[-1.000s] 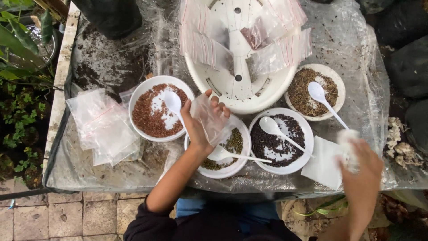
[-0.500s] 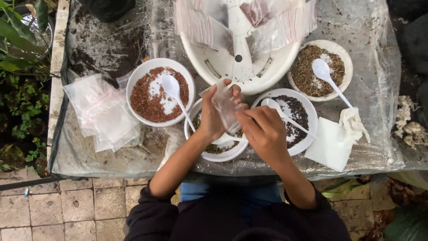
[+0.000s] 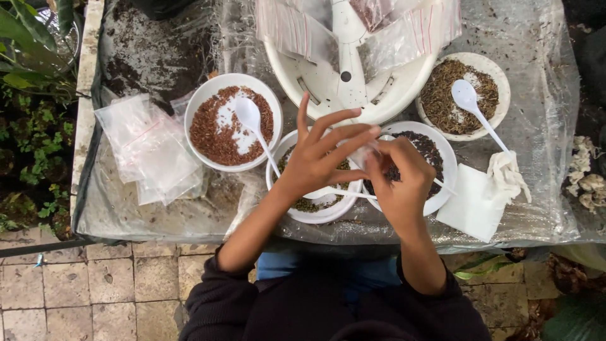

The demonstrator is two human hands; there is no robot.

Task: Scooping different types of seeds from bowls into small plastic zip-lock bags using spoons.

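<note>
Pinching a small clear plastic bag [image 3: 365, 153] between them, the left hand [image 3: 319, 158] and right hand [image 3: 399, 183] met just above the middle bowl [image 3: 314, 208] of greenish seed. The left fingers [image 3: 344, 129] were fanned wide, only the thumb side touching the bag; the right fingers curled narrow on its edge. Thin and limp, the bag probably handled light and slippery, best gripped at its rim. Beyond the middle bowl stood a bowl of reddish seed [image 3: 230, 120] and a large white basin [image 3: 350, 82] on the plastic-covered tabletop [image 3: 536, 95].
</note>
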